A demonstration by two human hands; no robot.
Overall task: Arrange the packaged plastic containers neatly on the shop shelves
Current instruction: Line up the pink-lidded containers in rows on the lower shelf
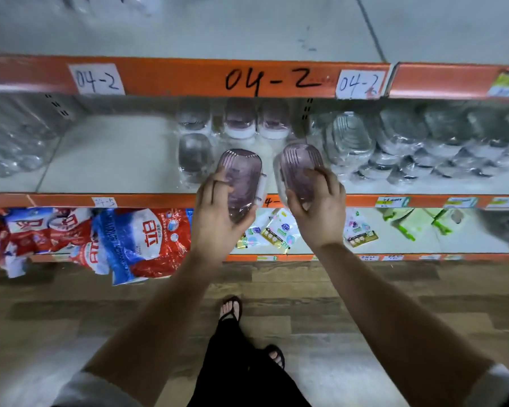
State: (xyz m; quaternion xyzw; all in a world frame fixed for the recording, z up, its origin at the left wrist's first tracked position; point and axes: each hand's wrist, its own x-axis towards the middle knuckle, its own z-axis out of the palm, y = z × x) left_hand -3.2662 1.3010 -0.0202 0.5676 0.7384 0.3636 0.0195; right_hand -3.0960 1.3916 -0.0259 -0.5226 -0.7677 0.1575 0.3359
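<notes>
My left hand (pixel 215 212) grips a pink ribbed plastic container in clear wrap (pixel 243 171) over the front edge of the middle shelf (pixel 106 160). Beside it, my right hand (pixel 318 207) grips a second pink wrapped container (pixel 299 160). Both containers point toward the back of the shelf. Behind them stand two pink containers with white bases (pixel 240 121) (pixel 274 121). To their left lie clear wrapped containers (pixel 194 154).
A heap of clear wrapped containers (pixel 409 142) fills the shelf's right section. The orange shelf edge (pixel 188 77) above is marked 04-2. Red and blue detergent bags (pixel 141 239) hang off the lower shelf at left. My feet stand on the wooden floor (pixel 335 304).
</notes>
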